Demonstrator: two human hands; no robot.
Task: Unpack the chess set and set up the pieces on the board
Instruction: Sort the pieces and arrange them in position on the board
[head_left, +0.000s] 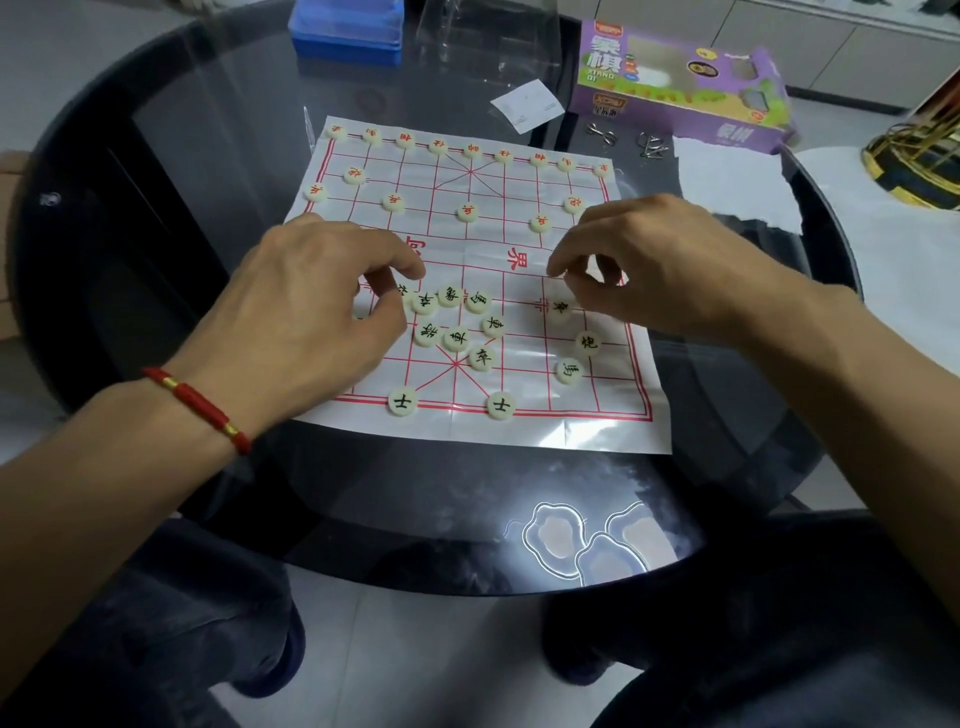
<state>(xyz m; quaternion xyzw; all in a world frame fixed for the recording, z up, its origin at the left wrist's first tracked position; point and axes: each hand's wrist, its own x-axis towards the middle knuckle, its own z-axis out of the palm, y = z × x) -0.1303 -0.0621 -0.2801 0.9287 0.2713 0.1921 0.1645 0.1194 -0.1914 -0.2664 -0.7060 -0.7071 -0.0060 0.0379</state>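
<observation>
Your left hand (311, 306) hovers over the near-left part of the white plastic board sheet with red grid lines (597, 415), fingers curled beside a loose cluster of round cream pieces with black characters (457, 322); whether its grip holds one, I cannot tell. Your right hand (654, 265) curls above the board's right middle, fingertips just beside a black-marked piece (560, 309). Red-marked cream pieces (467, 212) stand arranged along the board's far side, and the purple cardboard box (680, 83) lies beyond it on the dark glass surface (208, 156).

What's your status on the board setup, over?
Left hand pinching at the black-lettered pieces clustered mid-board; right hand curled over another, grip unclear. Red-lettered pieces placed on far side of board. Nothing blocking.
</observation>
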